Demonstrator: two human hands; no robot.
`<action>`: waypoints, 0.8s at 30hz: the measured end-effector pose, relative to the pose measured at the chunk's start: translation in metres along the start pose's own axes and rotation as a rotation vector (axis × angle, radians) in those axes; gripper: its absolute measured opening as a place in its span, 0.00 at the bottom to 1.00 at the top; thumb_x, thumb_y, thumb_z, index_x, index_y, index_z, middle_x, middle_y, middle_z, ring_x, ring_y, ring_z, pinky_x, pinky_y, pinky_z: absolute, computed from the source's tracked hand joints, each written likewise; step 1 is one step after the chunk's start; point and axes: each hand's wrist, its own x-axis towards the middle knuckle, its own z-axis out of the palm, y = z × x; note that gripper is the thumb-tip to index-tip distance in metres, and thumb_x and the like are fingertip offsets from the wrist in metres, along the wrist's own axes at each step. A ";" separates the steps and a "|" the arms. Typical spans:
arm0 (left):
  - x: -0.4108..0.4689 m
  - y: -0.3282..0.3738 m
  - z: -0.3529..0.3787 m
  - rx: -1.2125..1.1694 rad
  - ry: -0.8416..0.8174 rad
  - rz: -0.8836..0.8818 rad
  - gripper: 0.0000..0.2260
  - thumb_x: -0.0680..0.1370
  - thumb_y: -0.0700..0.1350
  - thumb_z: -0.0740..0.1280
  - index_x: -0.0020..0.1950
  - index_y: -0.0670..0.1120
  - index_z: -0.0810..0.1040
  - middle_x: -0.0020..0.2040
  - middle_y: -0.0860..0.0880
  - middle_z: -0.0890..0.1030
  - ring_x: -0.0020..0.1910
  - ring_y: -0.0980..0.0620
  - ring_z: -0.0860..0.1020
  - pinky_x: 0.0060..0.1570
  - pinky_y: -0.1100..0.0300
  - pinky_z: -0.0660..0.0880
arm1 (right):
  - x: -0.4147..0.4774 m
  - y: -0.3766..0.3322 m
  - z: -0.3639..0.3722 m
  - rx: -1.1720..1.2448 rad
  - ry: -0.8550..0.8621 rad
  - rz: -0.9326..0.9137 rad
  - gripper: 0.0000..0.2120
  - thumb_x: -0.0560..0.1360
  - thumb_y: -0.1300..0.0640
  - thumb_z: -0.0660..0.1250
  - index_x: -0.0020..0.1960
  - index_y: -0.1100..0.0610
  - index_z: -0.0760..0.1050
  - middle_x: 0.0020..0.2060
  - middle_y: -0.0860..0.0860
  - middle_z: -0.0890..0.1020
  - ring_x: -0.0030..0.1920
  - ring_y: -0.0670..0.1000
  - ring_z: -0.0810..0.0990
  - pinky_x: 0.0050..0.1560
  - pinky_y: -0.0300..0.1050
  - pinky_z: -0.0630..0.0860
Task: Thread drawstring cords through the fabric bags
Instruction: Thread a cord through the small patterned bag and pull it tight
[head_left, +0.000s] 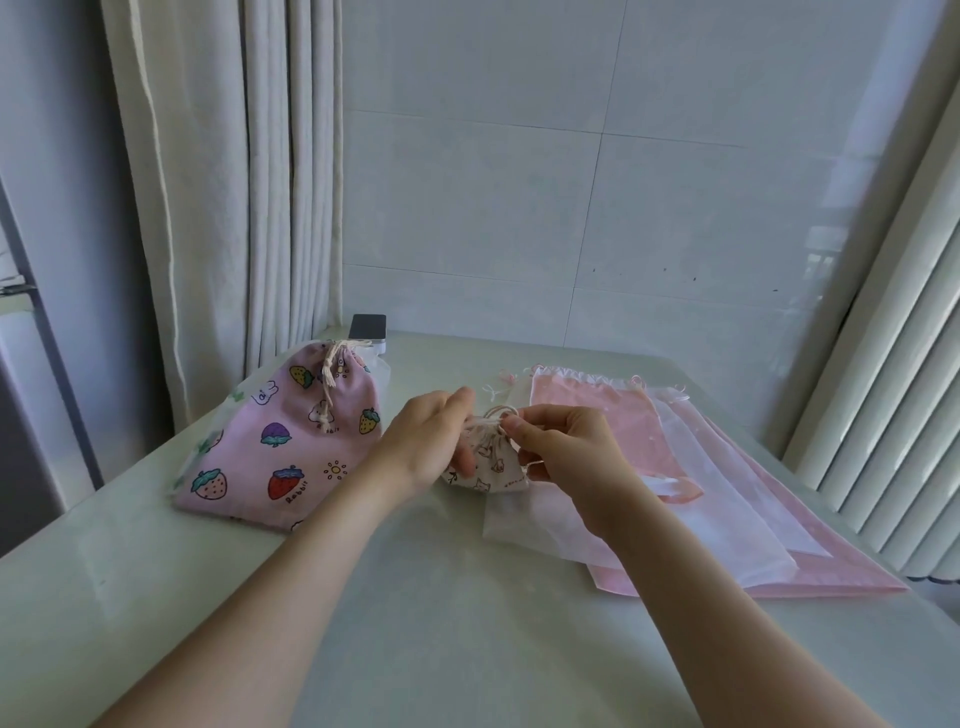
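Two hands are in view: one left hand (431, 441) and one right hand (561, 447). Between them is one small bag (493, 467), with one looped cord (501, 412) at its gathered top. At the left lies one big bag (270, 447) with fruit print, and one knotted cord (326, 387) hangs on it. At the right is one stack of flat bags (727, 509). At least two pink and two white sheer ones show there, but they overlap, so I cannot tell the exact number. At the far left is one dark device (368, 326). All is on one table (415, 623).
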 end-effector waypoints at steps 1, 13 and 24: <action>-0.001 0.001 0.002 0.005 0.010 -0.012 0.19 0.86 0.56 0.56 0.52 0.42 0.78 0.31 0.49 0.83 0.33 0.59 0.78 0.41 0.57 0.70 | -0.001 0.000 0.001 -0.006 -0.017 -0.010 0.07 0.78 0.58 0.75 0.48 0.63 0.85 0.36 0.55 0.84 0.35 0.50 0.80 0.45 0.53 0.79; 0.011 -0.018 0.003 0.261 0.181 0.144 0.21 0.86 0.57 0.59 0.38 0.47 0.70 0.32 0.53 0.71 0.34 0.49 0.71 0.36 0.53 0.66 | -0.006 -0.002 0.005 -0.046 -0.151 -0.097 0.06 0.78 0.60 0.75 0.50 0.62 0.87 0.38 0.61 0.85 0.36 0.52 0.80 0.43 0.45 0.81; 0.011 -0.024 -0.010 0.428 0.453 0.069 0.13 0.85 0.56 0.62 0.53 0.47 0.74 0.39 0.50 0.79 0.42 0.44 0.77 0.38 0.52 0.70 | -0.001 -0.001 -0.003 -0.238 -0.093 -0.081 0.02 0.76 0.63 0.76 0.48 0.59 0.88 0.41 0.62 0.87 0.35 0.52 0.81 0.46 0.54 0.86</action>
